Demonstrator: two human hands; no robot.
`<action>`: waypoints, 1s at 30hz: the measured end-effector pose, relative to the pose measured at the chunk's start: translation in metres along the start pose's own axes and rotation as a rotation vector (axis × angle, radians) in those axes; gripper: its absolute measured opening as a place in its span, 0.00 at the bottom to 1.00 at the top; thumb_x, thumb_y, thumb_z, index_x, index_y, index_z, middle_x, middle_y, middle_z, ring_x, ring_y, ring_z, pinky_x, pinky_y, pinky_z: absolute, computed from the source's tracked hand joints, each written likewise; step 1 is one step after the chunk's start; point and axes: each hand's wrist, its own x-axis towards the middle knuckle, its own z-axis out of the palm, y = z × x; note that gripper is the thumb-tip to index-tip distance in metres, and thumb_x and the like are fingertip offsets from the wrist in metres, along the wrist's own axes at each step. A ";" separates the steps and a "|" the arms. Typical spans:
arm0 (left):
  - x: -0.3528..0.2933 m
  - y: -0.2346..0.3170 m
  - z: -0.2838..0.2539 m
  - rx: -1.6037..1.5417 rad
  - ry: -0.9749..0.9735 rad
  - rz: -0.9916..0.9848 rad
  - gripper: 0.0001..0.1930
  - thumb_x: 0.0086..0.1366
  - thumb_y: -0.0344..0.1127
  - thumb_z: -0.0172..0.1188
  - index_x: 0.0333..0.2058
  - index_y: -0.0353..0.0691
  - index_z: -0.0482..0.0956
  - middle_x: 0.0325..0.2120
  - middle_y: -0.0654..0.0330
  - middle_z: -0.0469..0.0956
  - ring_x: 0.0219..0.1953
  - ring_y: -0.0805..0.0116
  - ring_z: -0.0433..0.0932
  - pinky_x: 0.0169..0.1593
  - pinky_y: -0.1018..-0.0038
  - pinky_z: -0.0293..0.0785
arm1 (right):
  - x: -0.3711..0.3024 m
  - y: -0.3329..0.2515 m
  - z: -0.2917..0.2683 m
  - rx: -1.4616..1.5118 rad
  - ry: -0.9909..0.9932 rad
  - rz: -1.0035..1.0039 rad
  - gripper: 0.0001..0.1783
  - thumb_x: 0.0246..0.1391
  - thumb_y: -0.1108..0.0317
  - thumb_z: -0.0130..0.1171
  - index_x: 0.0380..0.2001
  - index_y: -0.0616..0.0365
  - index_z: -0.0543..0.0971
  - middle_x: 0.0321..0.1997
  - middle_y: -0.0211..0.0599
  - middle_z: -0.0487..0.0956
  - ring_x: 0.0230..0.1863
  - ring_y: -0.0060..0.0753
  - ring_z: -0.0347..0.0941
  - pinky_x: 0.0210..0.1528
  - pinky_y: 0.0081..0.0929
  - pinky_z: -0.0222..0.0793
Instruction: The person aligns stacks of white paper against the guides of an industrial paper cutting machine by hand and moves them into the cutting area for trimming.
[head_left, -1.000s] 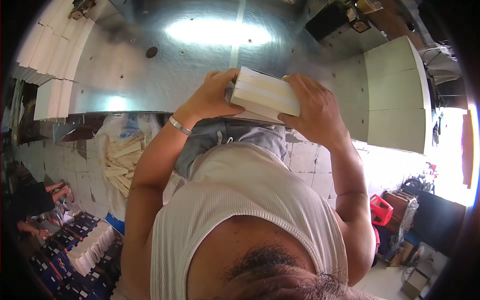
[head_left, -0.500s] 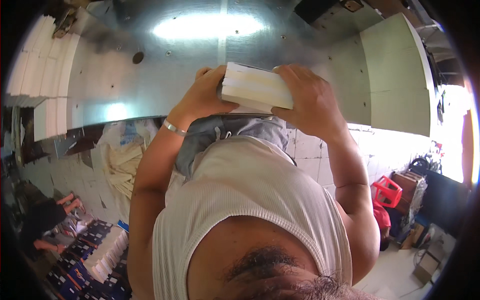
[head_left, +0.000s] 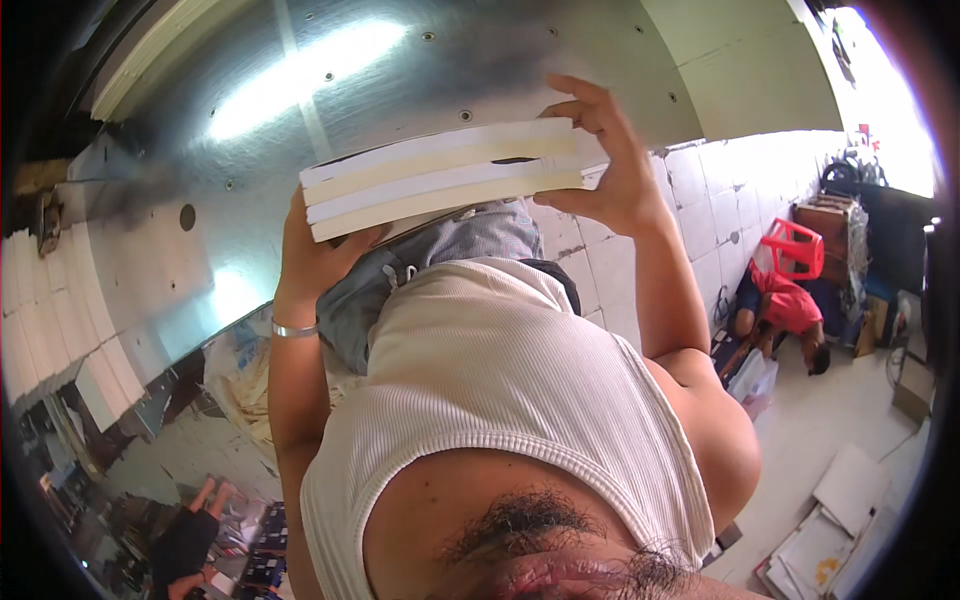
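A stack of book blocks (head_left: pixel 440 175), with several alternating white and cream layers of page edges, is held at the near edge of the metal table. A short dark mark shows on its side, toward the right. My left hand (head_left: pixel 312 250) grips the left end, thumb along the lower side, the other fingers mostly hidden behind. Around the right end curves my right hand (head_left: pixel 622 180), thumb at the lower corner and fingers at the upper one. Its index finger is lifted off, and a gap shows between the palm and the end of the stack.
The metal table (head_left: pixel 380 90) has screw heads and a round hole. Pale paper stacks (head_left: pixel 50 320) stand at its left, and a pale panel (head_left: pixel 750 75) at its right. A co-worker in red (head_left: pixel 790 305) is near a red stool (head_left: pixel 795 250); another person (head_left: pixel 185 545) is at lower left.
My view has turned toward the right. The stack now lies with its long side facing me. My left hand has moved left with its end, and my right hand's fingers have spread.
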 end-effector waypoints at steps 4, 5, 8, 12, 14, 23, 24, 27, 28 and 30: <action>-0.005 0.007 -0.004 -0.076 0.087 -0.035 0.25 0.60 0.34 0.77 0.53 0.35 0.77 0.47 0.56 0.85 0.50 0.65 0.84 0.52 0.70 0.79 | -0.034 0.039 0.023 0.083 -0.005 0.107 0.41 0.38 0.71 0.81 0.59 0.59 0.76 0.49 0.41 0.83 0.51 0.43 0.81 0.57 0.39 0.76; -0.006 0.007 -0.005 -0.074 0.083 -0.036 0.25 0.60 0.34 0.77 0.53 0.35 0.77 0.47 0.56 0.85 0.50 0.65 0.84 0.52 0.70 0.79 | -0.036 0.035 0.025 0.089 -0.012 0.133 0.38 0.41 0.70 0.81 0.57 0.62 0.76 0.49 0.43 0.83 0.51 0.44 0.81 0.57 0.38 0.77; -0.007 0.007 -0.006 0.013 0.085 -0.079 0.25 0.60 0.35 0.77 0.53 0.35 0.78 0.47 0.56 0.85 0.49 0.63 0.85 0.52 0.69 0.79 | -0.042 0.044 0.032 0.101 0.007 0.113 0.36 0.43 0.69 0.81 0.56 0.63 0.76 0.50 0.45 0.82 0.50 0.48 0.81 0.55 0.37 0.77; -0.011 0.002 -0.006 0.026 0.142 -0.135 0.26 0.58 0.35 0.78 0.53 0.35 0.78 0.46 0.55 0.86 0.49 0.63 0.85 0.53 0.68 0.79 | -0.039 0.047 0.033 0.092 -0.019 0.080 0.34 0.45 0.69 0.79 0.55 0.63 0.76 0.50 0.47 0.81 0.50 0.52 0.80 0.52 0.38 0.77; -0.013 0.006 -0.007 0.174 0.186 -0.104 0.26 0.58 0.34 0.78 0.53 0.36 0.78 0.46 0.55 0.86 0.49 0.63 0.85 0.53 0.68 0.80 | -0.044 0.047 0.034 -0.016 -0.004 0.104 0.33 0.45 0.69 0.78 0.54 0.64 0.76 0.50 0.49 0.80 0.49 0.56 0.79 0.51 0.39 0.76; -0.010 0.017 -0.007 -0.150 0.162 -0.141 0.31 0.53 0.30 0.79 0.56 0.39 0.78 0.48 0.59 0.84 0.53 0.66 0.83 0.59 0.69 0.77 | -0.041 0.039 0.035 0.025 0.017 0.142 0.28 0.45 0.69 0.78 0.50 0.61 0.77 0.48 0.48 0.80 0.49 0.59 0.79 0.50 0.41 0.75; -0.012 0.017 -0.008 -0.146 0.182 -0.139 0.31 0.53 0.30 0.79 0.56 0.39 0.78 0.48 0.59 0.84 0.53 0.66 0.83 0.59 0.69 0.77 | -0.043 0.038 0.033 0.018 0.007 0.160 0.28 0.45 0.69 0.78 0.49 0.60 0.77 0.48 0.47 0.81 0.49 0.58 0.79 0.51 0.40 0.75; -0.016 0.011 -0.006 -0.157 0.212 -0.087 0.31 0.52 0.29 0.79 0.56 0.39 0.78 0.49 0.59 0.84 0.53 0.66 0.82 0.59 0.69 0.76 | -0.040 0.037 0.035 0.028 -0.003 0.131 0.26 0.47 0.69 0.78 0.48 0.60 0.78 0.48 0.46 0.81 0.50 0.56 0.80 0.51 0.39 0.75; -0.019 -0.002 -0.001 -0.243 0.205 -0.109 0.31 0.52 0.29 0.79 0.56 0.39 0.78 0.49 0.59 0.84 0.53 0.66 0.83 0.60 0.69 0.76 | -0.039 0.036 0.036 0.038 -0.014 0.125 0.26 0.47 0.70 0.78 0.48 0.60 0.78 0.47 0.46 0.81 0.49 0.55 0.80 0.51 0.39 0.75; -0.014 0.000 -0.003 -0.326 0.200 -0.116 0.31 0.52 0.29 0.79 0.55 0.40 0.78 0.49 0.58 0.84 0.53 0.65 0.83 0.60 0.69 0.76 | -0.039 0.035 0.036 0.055 0.001 0.130 0.26 0.47 0.71 0.78 0.48 0.61 0.78 0.48 0.46 0.82 0.49 0.54 0.80 0.51 0.39 0.75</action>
